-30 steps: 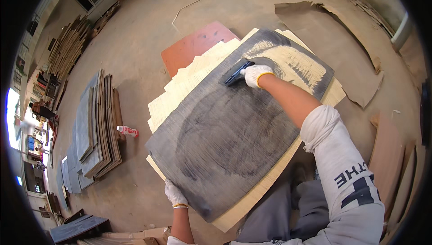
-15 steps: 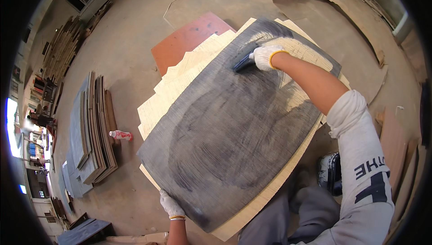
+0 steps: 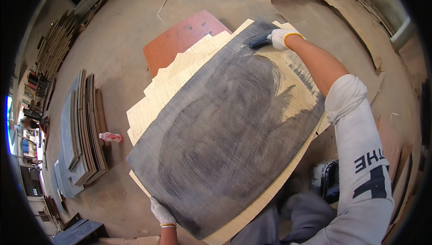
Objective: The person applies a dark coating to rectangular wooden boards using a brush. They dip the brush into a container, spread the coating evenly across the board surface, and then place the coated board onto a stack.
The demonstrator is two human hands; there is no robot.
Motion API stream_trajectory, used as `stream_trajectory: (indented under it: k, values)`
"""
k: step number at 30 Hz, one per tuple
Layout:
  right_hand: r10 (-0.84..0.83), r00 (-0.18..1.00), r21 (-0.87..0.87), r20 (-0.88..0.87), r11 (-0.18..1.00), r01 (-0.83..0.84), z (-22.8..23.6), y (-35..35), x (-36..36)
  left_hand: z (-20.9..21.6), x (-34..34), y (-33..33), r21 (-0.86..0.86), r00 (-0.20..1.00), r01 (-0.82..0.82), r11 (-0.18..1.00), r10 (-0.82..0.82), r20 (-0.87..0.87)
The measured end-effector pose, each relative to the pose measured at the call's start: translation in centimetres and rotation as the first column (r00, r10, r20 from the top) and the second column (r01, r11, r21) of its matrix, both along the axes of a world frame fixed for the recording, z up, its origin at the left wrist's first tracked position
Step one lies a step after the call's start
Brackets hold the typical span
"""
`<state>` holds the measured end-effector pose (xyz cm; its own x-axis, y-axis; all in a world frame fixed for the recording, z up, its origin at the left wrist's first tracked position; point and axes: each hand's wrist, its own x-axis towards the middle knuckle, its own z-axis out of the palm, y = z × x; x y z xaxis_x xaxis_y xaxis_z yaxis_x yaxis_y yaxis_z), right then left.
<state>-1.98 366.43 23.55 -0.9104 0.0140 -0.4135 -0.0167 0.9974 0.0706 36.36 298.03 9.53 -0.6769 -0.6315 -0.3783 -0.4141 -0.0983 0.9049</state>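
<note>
A large wooden board (image 3: 211, 141), mostly coated dark grey with swirling strokes, lies slanted on a stack of pale wooden sheets (image 3: 177, 83). Toward its right side a pale patch (image 3: 294, 87) shows bare wood. My right hand (image 3: 284, 38), in a white knit glove with a yellow cuff, is closed around a wide dark brush (image 3: 259, 42), which touches the board near its far end. At the near left corner, my gloved left hand (image 3: 161, 211) grips the board's edge. Part of its fingers is hidden.
A reddish-orange panel (image 3: 180, 42) sits beyond the stack. To the left stand piled grey boards (image 3: 81, 132) and a red-and-white bottle (image 3: 111, 137). A large brown sheet (image 3: 310, 8) lies at the far right. My shoe (image 3: 325, 179) is beside the stack.
My right hand has swept the brush toward the board's far right corner. The left hand keeps its place at the near corner. The whole view has shifted slightly.
</note>
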Motion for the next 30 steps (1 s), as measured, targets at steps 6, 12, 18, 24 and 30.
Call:
stream_trajectory:
  k: [6, 12, 18, 24, 30]
  values:
    - [-0.182, 0.982, 0.105, 0.042, 0.979, 0.177, 1.2, -1.9, -3.3, 0.3, -0.1, -0.1, -0.012, 0.999, -0.027, 1.000, 0.027, 0.027]
    - [-0.100, 0.992, 0.125, 0.079, 0.988, 0.090, 1.8, -0.3, -3.3, -0.9, 0.5, -1.2, -0.047, 0.999, -0.025, 0.999, 0.026, 0.032]
    - [0.118, 0.969, 0.019, 0.216, 0.992, -0.125, 4.7, -2.3, 2.9, 0.7, 1.2, -0.7, -0.091, 0.997, -0.009, 0.996, 0.016, 0.072]
    - [0.019, 0.993, -0.059, 0.116, 0.998, -0.012, 3.2, -0.4, 2.9, 1.5, 0.6, 0.2, -0.047, 0.998, -0.025, 0.999, 0.027, 0.056]
    - [-0.174, 0.979, 0.029, 0.109, 0.985, 0.172, 3.1, 3.8, 2.4, 0.3, 0.3, 0.0, -0.073, 0.999, -0.016, 0.997, 0.020, 0.049]
